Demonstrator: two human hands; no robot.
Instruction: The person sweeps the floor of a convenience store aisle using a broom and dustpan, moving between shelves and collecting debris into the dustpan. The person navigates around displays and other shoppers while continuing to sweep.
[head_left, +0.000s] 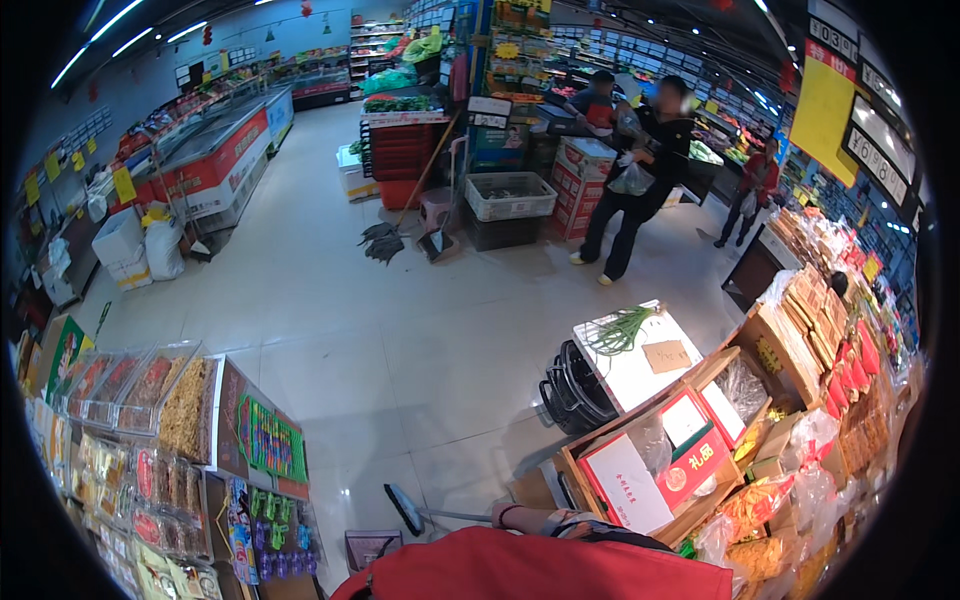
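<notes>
At the bottom of the head view, my right hand (504, 516) is closed around the handle of a broom (405, 510), whose dark-edged head rests on the tiled floor. A bracelet circles that wrist, and my red garment hides part of the forearm. A purplish dustpan (373, 549) stands on the floor left of the broom head, close to the display shelf. My left hand is out of view, beyond or under the red cloth.
A snack display (217, 420) stands left. On the right are a wooden bin of boxes (652, 480), a white board with green onions (622, 330) and black baskets (574, 390). Ahead are a mop (382, 241), crates (510, 196) and a person in black (645, 172); other people stand beyond.
</notes>
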